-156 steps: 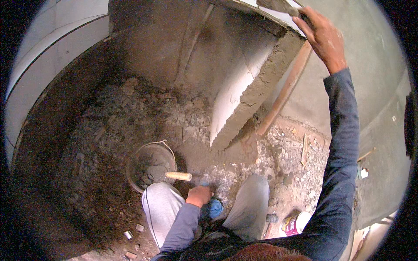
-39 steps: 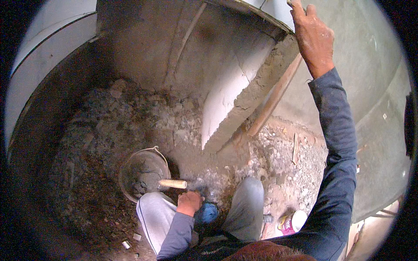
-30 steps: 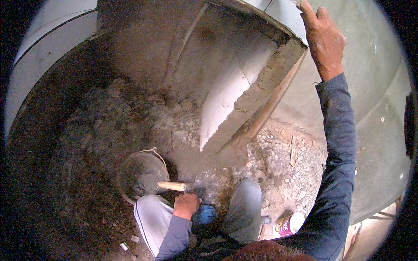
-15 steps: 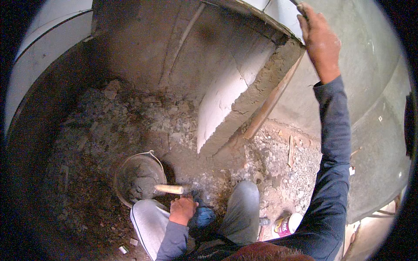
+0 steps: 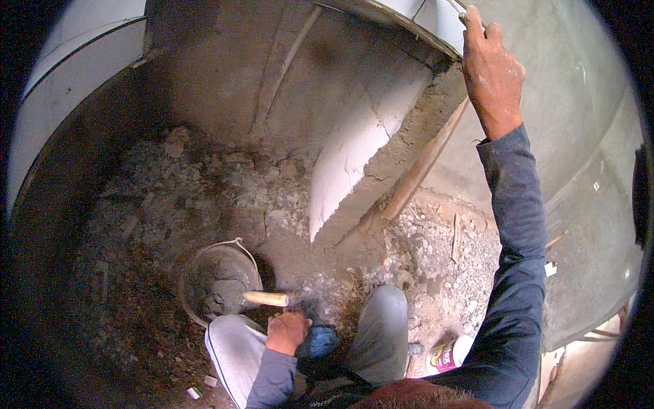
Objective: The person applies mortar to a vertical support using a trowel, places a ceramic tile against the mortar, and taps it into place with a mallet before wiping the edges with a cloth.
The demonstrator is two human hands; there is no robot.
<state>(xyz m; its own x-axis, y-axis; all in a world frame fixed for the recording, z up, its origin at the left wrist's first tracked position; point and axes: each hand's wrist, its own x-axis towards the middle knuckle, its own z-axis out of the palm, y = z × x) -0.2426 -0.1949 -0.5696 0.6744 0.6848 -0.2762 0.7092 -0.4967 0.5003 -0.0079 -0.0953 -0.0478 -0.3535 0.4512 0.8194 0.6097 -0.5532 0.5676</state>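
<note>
My right hand [image 5: 492, 71] is raised at the upper right, at the top corner of a low wall. Its fingers are closed round a slim tool [image 5: 458, 5], mostly out of the picture, so its kind is unclear. Rough grey mortar [image 5: 402, 146] coats the wall's narrow end face. Lower down, my left hand [image 5: 287, 331] rests by my left knee, fingers curled; what they hold, if anything, is hidden. Just beyond it, a wooden tool handle [image 5: 267, 298] juts over the rim of a bucket [image 5: 187, 283]. Grey wet mortar [image 5: 225, 294] lies inside the bucket.
A wooden board [image 5: 426, 163] leans along the wall's end. Broken rubble [image 5: 163, 198] covers the floor. A white tub with a coloured label [image 5: 449, 354] stands right of my knees. A blue thing [image 5: 320, 341] lies between my legs. Smooth grey wall [image 5: 586, 225] rises at right.
My right hand has shifted slightly left and down along the wall's top corner, its wrist turned, with the slim tool still in it. My left hand and the bucket look nearly unchanged.
</note>
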